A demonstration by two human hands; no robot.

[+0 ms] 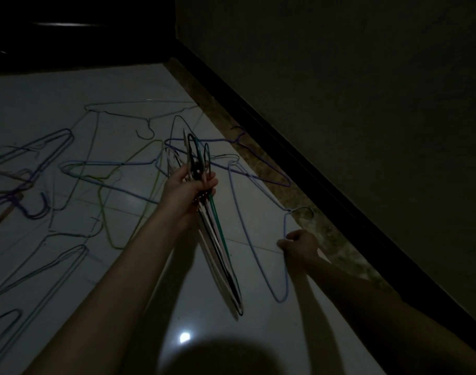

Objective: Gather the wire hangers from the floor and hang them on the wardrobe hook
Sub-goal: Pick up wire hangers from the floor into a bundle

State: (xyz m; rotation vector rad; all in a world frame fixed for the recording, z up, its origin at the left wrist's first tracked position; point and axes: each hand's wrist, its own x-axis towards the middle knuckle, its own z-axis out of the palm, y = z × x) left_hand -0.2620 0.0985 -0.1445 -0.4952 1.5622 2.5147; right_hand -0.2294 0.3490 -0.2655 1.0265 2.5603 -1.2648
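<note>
My left hand (pixel 187 194) is shut on a bundle of several wire hangers (pixel 218 244), green, black, white and pink, held edge-on above the floor. My right hand (pixel 299 247) pinches a pale lilac hanger (pixel 247 220) that lies on the tiles near the wall, its hook (pixel 303 211) just beyond my fingers. Many more wire hangers lie scattered on the floor: a purple one (pixel 223 163) beyond the bundle, a light blue one (pixel 107 171), a yellow-green one (pixel 150 196) and dark purple ones (pixel 34 169) at the left. No wardrobe hook is in view.
The pale tiled floor (pixel 258 334) is dim, with a bright light reflection near the bottom. A dark wall (pixel 339 90) with a black skirting (pixel 299 163) runs diagonally along the right. Dark furniture (pixel 69 31) stands at the far end.
</note>
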